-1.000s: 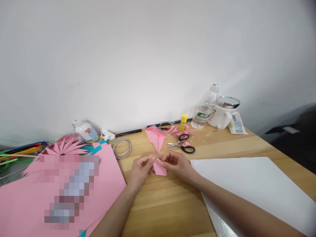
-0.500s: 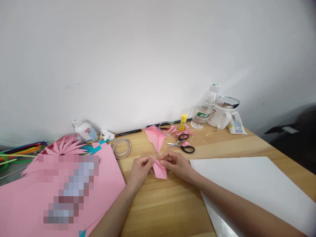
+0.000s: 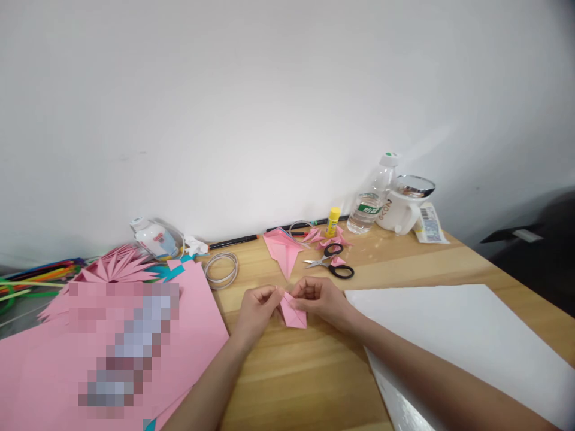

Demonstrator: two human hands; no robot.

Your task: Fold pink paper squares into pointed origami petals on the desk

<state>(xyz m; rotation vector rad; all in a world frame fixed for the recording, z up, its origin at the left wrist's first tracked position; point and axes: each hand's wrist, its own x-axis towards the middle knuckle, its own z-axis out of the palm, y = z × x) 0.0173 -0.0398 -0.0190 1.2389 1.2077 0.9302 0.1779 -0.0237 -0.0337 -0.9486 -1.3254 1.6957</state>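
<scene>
A small piece of folded pink paper [image 3: 295, 316] is held just above the wooden table [image 3: 287, 383]. My left hand [image 3: 259, 306] pinches its upper left corner between thumb and fingers. From the other side my right hand [image 3: 320, 297] grips its top edge, thumb lying on the front. Crease lines run across the paper's face; its upper part is hidden by my fingers. Just beyond the hands lies a larger folded pink paper [image 3: 284, 248], pointed toward me. Black-handled scissors [image 3: 335, 261] lie open to its right.
Pink sheets [image 3: 202, 335] cover the left side, near a fanned pink paper shape [image 3: 110, 266]. A white board [image 3: 431, 317] lies right. Along the wall stand a glue stick [image 3: 333, 222], a water bottle [image 3: 371, 197] and a white mug [image 3: 398, 209]. Coiled tape rings [image 3: 221, 270] lie left of centre.
The small pink paper has shifted slightly right and toward me, and its lower end looks squarer. My right thumb has moved down a little on its face. Both hands keep hold.
</scene>
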